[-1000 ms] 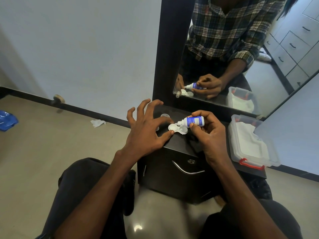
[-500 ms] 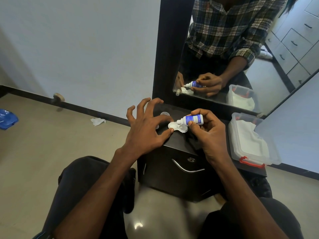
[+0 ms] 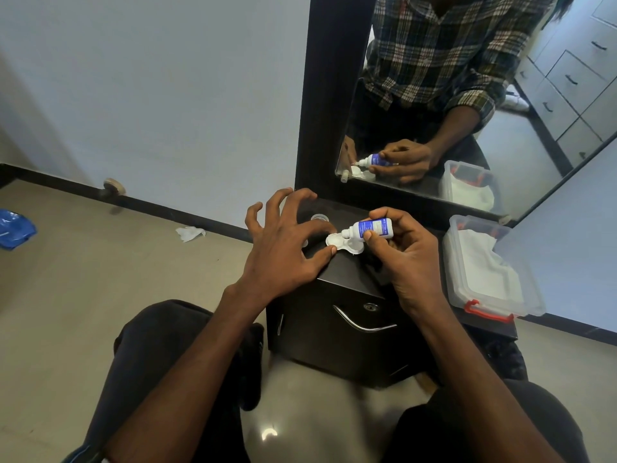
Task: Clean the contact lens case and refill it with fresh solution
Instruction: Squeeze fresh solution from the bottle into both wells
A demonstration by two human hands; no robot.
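Bottle [image 3: 370, 229] lies nearly flat in right hand [image 3: 405, 259], pinched btwn thumb & fingers, nozzle pointing left over white lens case [image 3: 344, 243] on cabinet top [image 3: 347, 272]. Left hand [image 3: 283, 248] spread, thumb & forefinger pinching case's left end.

Bare forearms, dark trousers [image 3: 167, 345], plaid shirt [image 3: 434, 51] mirrored
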